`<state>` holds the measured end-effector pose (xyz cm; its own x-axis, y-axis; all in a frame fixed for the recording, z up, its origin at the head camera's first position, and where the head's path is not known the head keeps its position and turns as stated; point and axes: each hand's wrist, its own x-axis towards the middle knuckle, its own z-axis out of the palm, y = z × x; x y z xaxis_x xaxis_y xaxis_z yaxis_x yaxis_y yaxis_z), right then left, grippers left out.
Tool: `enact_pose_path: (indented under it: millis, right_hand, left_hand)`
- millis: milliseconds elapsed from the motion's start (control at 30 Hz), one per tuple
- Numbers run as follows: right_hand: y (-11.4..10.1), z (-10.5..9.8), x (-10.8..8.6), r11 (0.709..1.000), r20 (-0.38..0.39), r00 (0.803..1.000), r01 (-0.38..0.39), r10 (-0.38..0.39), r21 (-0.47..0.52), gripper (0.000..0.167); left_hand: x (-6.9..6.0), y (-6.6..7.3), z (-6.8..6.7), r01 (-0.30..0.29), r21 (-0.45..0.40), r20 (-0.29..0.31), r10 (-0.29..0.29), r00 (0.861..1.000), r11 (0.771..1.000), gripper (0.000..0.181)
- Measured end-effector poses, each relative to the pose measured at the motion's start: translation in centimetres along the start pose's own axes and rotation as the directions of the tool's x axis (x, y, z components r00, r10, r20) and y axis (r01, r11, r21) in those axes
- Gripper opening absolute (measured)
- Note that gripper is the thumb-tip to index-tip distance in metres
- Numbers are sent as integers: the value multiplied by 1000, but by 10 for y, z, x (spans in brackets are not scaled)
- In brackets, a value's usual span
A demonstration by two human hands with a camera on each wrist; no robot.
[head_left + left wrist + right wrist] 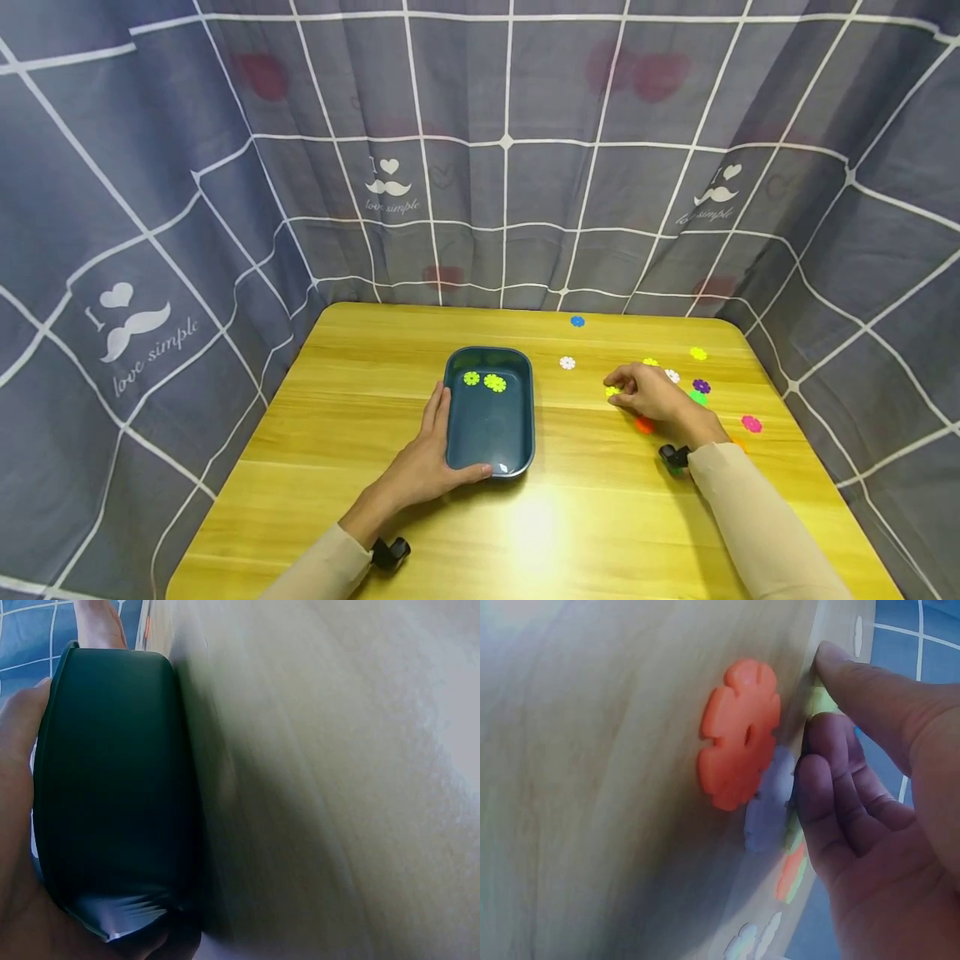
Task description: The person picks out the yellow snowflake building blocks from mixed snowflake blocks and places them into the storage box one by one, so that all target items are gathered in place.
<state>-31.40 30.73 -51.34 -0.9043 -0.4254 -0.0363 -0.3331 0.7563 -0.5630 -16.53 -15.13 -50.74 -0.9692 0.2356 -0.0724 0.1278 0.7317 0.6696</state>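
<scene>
My left hand (420, 467) holds a dark blue-grey rectangular tray (491, 433) at its near left corner, fingers along the left side and thumb over the near rim. Yellow-green flower-shaped plastic pieces (471, 378) lie toward the tray's far end. To the right, my right hand (656, 396) pinches a yellow flower-shaped piece (611, 392) between thumb and fingers, low over the table; the hand partly hides this piece (823, 700) in the right wrist view. An orange-red flower-shaped piece (742, 735) lies on the wood close to that hand.
Around the right hand, several more flower pieces are scattered: white (567, 363), blue (577, 321), yellow (698, 353), purple (701, 386), green (698, 398) and pink (752, 424). A grey checked curtain (465, 183) borders the wooden table (360, 367) at the back and sides.
</scene>
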Motion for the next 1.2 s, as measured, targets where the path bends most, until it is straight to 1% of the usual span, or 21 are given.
enact_pose_path:
  millis: [133, 300, 500, 667, 967, 1200]
  right_hand:
    - [0, 0, -1, 1000, 5, 1000, 10, -10, -1, 26]
    - [-1, -1, -1, 999, -12, 999, 34, -35, -26, 22]
    - [-3, 1, -2, 999, -25, 999, 27, -28, -38, 20]
    - [-3, 4, -1, 999, -31, 999, 37, -38, -36, 23]
    - [-2, 6, -3, 999, -65, 997, 37, -38, -24, 18]
    - [-8, 12, 3, 999, -59, 997, 44, -45, -10, 23]
  left_hand:
    - [-1, 0, 0, -6, 3, 4, 6, 1000, 1000, 153]
    - [1, -1, 0, -6, 9, -1, 6, 1000, 1000, 153]
    - [0, -1, 1, 5, 3, 7, -5, 1000, 1000, 154]
    - [-1, 0, 1, 14, -4, 1, -14, 1000, 1000, 153]
    - [2, 0, 0, -2, -1, 4, 2, 1000, 1000, 151]
    - [1, 1, 1, 6, 7, -1, -6, 1000, 1000, 150]
